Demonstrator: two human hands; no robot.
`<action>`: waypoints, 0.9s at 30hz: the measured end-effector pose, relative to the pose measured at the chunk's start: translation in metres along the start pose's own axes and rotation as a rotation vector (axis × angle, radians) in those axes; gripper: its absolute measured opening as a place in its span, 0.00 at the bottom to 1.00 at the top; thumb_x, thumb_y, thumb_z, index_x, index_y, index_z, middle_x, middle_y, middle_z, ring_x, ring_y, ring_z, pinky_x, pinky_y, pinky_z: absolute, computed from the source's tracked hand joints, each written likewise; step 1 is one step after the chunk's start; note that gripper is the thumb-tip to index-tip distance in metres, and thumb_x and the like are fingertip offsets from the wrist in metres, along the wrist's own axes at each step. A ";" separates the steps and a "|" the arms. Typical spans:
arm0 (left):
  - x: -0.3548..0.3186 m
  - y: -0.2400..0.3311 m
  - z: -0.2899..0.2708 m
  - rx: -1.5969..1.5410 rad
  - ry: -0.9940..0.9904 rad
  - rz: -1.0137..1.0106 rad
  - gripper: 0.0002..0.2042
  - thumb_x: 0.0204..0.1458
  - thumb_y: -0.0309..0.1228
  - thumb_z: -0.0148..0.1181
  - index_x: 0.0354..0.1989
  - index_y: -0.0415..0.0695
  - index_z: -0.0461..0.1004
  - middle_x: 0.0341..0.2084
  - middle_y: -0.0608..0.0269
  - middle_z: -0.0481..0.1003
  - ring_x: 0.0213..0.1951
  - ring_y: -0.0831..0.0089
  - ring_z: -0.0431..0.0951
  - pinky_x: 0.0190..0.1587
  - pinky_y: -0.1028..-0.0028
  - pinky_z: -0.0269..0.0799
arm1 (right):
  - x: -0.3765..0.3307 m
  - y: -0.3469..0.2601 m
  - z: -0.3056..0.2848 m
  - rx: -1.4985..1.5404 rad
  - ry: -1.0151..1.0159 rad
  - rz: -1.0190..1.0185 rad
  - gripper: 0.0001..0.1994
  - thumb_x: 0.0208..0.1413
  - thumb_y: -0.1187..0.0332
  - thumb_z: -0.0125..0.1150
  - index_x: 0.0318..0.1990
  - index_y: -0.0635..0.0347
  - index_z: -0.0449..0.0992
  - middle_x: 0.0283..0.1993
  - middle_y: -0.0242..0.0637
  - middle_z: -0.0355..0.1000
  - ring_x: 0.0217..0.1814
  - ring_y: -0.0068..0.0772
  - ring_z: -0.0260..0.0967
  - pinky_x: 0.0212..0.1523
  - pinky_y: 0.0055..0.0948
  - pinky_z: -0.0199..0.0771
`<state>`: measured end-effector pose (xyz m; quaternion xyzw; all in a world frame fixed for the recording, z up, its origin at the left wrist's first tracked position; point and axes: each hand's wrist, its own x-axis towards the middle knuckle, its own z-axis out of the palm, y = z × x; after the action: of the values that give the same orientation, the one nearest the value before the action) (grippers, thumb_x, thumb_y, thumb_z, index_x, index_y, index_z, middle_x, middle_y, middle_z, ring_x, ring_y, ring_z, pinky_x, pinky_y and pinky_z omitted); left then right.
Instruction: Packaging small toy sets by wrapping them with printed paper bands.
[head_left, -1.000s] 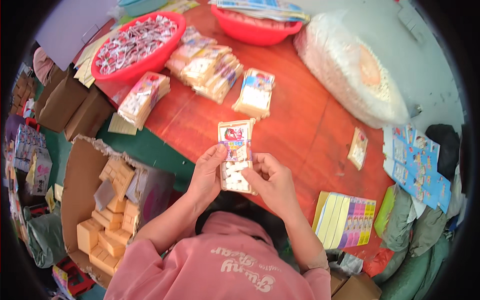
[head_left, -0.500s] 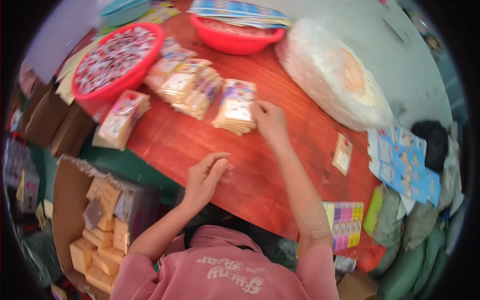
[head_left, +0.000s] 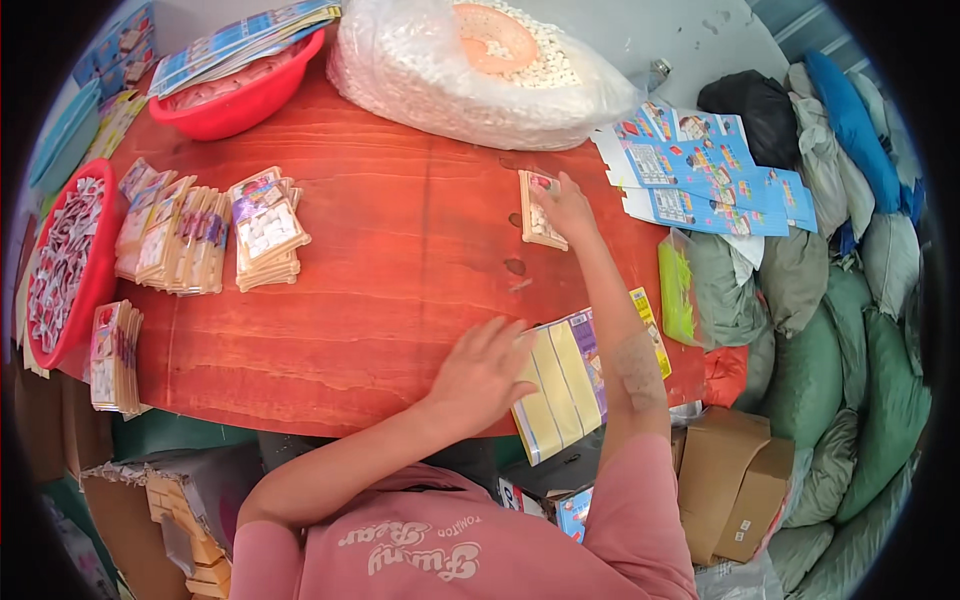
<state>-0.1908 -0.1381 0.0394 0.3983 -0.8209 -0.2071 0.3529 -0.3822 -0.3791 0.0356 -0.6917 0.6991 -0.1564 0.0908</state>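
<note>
My right hand (head_left: 568,212) reaches out over the right half of the table, its fingers closed at the right edge of a flat cream-coloured pack (head_left: 537,225) with a printed card. My left hand (head_left: 478,378) hovers near the front edge, fingers spread and holding nothing. Beside it lie printed card sheets (head_left: 560,385) in yellow and purple, partly covered by my right forearm. To the left stands a stack of similar flat packs (head_left: 268,230), showing white pieces inside. Next to that is a leaning row of more packs (head_left: 172,235), and another small stack (head_left: 116,358) sits at the left edge.
On the red table (head_left: 360,350) are a red basin of small wrapped pieces (head_left: 108,270), a red basin under printed sheets (head_left: 245,108) and a big clear bag of white bits (head_left: 420,95). Blue printed cardboard (head_left: 690,175) and stuffed sacks (head_left: 815,355) line the right side.
My view has turned rightward. My right hand has left the stack of packs and moved right to the single pack. My left hand has also shifted right, towards the card sheets.
</note>
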 end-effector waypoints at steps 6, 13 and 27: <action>0.000 -0.004 0.054 0.179 -0.194 0.072 0.30 0.50 0.48 0.53 0.57 0.40 0.62 0.61 0.48 0.56 0.64 0.53 0.52 0.65 0.54 0.41 | -0.013 0.011 0.044 -0.042 -0.007 -0.230 0.27 0.56 0.47 0.45 0.61 0.44 0.57 0.66 0.46 0.45 0.65 0.57 0.47 0.58 0.63 0.50; -0.020 -0.004 0.043 0.190 -0.178 0.098 0.27 0.48 0.45 0.57 0.53 0.40 0.68 0.59 0.50 0.60 0.63 0.53 0.55 0.64 0.53 0.43 | -0.072 -0.039 0.048 -0.148 -0.015 -0.177 0.30 0.58 0.48 0.43 0.65 0.50 0.51 0.67 0.56 0.42 0.68 0.64 0.42 0.62 0.63 0.44; -0.064 -0.067 -0.074 0.230 -0.186 0.232 0.16 0.40 0.26 0.58 0.42 0.45 0.76 0.47 0.59 0.72 0.52 0.59 0.69 0.60 0.57 0.57 | -0.174 -0.139 0.021 0.474 -0.402 -0.408 0.28 0.60 0.56 0.46 0.63 0.59 0.52 0.67 0.54 0.45 0.71 0.49 0.41 0.66 0.48 0.43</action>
<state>-0.0743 -0.1310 0.0202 0.3179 -0.9087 -0.1055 0.2491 -0.2400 -0.2072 0.0485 -0.7936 0.4595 -0.1898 0.3507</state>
